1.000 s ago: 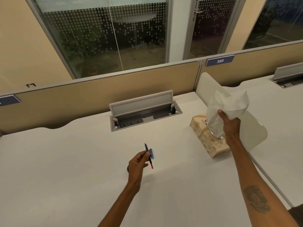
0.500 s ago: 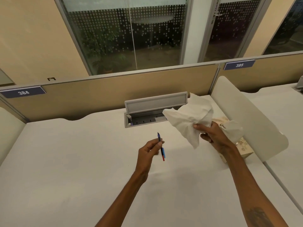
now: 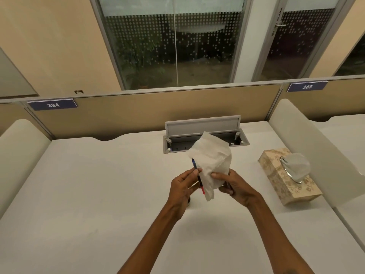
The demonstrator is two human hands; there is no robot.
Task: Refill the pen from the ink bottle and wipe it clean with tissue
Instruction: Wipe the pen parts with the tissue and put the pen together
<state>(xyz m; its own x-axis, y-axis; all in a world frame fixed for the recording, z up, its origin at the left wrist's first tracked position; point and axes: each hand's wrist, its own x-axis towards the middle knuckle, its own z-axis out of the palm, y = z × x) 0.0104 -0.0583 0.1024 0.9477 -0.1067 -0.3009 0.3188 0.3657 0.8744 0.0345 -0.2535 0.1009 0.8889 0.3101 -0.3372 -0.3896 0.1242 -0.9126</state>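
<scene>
1. Head view: the left hand (image 3: 182, 186) pinches a slim blue-and-red pen (image 3: 198, 176) upright above the white worktop (image 3: 88, 184).
2. The right hand (image 3: 233, 187) grips a crumpled white tissue (image 3: 212, 161) just beside it, perhaps touching.
3. Best wrap the tissue round the nib and draw off gently.

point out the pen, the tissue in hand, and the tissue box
pen (image 3: 194, 165): head view, on the blue upper barrel above the left hand's fingers.
tissue (image 3: 212, 155): head view, on the middle of the white sheet the right hand holds.
tissue box (image 3: 280, 181): head view, on its patterned top.

White desk (image 3: 98, 194), dotted glass window (image 3: 173, 40)
</scene>
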